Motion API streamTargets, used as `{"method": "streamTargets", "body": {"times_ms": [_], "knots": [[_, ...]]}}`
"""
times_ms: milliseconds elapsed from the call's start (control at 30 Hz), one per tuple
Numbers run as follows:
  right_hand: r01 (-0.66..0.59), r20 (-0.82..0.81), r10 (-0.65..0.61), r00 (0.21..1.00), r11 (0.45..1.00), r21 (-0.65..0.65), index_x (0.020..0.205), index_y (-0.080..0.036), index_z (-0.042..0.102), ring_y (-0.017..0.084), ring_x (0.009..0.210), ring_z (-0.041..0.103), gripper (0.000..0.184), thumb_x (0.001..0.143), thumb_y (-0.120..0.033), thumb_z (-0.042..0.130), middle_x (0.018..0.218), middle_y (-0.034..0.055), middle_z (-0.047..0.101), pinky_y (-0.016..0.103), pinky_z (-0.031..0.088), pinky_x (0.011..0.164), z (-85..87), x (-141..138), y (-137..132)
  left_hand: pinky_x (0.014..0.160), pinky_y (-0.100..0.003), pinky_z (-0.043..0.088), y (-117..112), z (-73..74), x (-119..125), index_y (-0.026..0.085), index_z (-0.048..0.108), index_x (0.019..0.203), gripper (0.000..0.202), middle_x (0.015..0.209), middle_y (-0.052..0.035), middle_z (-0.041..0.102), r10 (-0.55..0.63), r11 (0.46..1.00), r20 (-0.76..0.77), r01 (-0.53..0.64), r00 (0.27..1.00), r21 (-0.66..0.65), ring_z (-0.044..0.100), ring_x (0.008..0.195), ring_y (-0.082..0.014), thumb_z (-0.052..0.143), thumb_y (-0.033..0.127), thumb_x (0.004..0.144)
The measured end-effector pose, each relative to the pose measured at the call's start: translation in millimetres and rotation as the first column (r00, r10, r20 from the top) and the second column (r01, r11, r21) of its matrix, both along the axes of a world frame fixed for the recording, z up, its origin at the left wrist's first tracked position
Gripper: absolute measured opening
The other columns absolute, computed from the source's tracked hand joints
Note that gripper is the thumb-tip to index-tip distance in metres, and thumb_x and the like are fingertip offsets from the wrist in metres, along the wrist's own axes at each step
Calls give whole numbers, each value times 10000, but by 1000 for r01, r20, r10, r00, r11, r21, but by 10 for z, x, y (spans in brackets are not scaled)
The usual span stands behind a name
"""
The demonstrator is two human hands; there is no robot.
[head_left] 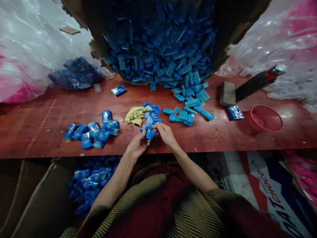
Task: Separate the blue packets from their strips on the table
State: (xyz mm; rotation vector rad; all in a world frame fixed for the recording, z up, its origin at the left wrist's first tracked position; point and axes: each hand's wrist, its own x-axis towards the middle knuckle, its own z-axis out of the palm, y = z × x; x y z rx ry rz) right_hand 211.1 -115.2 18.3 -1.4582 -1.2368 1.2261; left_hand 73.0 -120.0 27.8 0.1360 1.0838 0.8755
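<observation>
While the left hand (136, 145) and the right hand (166, 134) together pinch a small blue plastic packet (150, 132), a crumpled yellow cloth (135, 115) lies near on the red wooden counter (198, 138)

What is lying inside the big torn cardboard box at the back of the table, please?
The cardboard box holds a heap of loose blue blister strips, spilling onto the table. Whatever lies beneath the heap is covered.
</observation>
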Motion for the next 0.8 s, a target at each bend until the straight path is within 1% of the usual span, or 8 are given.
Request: {"method": "streamTargets", "body": {"times_ms": [67,133,200,333,500,600,700,800], "knots": [[26,278,-68,958,988,153,877,-180,629,167,774,566,319,884,-426,427,818,41,618,294,450,731,60,114,112,354,-165,348,-4,28,1,159,511,670,185,484,24,506,27,999,34,-26,999,-45,447,379,-78,598,234,814],[13,558,-163,814,965,263,1021,-186,617,220,962,532,249,844,-345,541,1007,88,596,343,426,837,93,242,284,342,-147,306,-6,53,1,160,481,649,224,473,27,477,47,996,59,-42,997,-72,401,365,-63,581,249,830],[-23,732,-168,660,970,243,1139,-150,569,265,1052,476,340,810,-231,598,1110,142,552,386,400,873,86,356,488,344,-139,297,-8,73,5,158,472,644,239,480,21,473,55,994,62,-49,997,-93,386,369,-57,562,254,844],[-82,774,-79,628,982,167,1041,-74,595,238,989,517,226,820,-106,561,975,132,579,390,387,863,24,490,812,342,-135,306,-18,90,28,150,475,632,254,482,14,462,68,989,50,-60,996,-138,391,380,-59,535,246,859],[-142,761,-24,648,978,152,990,-133,611,213,881,583,211,780,-159,619,931,94,594,376,433,822,53,551,865,350,-134,340,-37,58,57,153,505,657,221,473,24,451,157,977,47,-148,986,-155,417,384,-63,529,231,862],[-91,593,-59,803,971,219,1134,-182,537,218,856,599,339,802,-246,569,1000,97,602,391,479,789,106,580,718,362,-135,364,-28,50,77,155,508,666,217,467,27,458,213,964,47,-202,976,-174,441,389,-66,507,217,874],[12,54,-19,998,990,137,1180,-211,456,170,699,607,407,795,-322,526,965,62,623,339,533,618,150,570,450,384,-135,395,-10,64,103,151,501,657,242,464,25,465,236,954,38,-224,971,-197,467,400,-65,484,224,887],[-49,-386,47,921,999,3,1169,-257,425,134,610,597,451,752,-355,563,986,37,635,293,539,506,186,494,153,385,-136,408,-6,69,134,150,497,648,267,457,23,469,228,954,32,-216,973,-207,476,396,-65,457,229,900]]}}
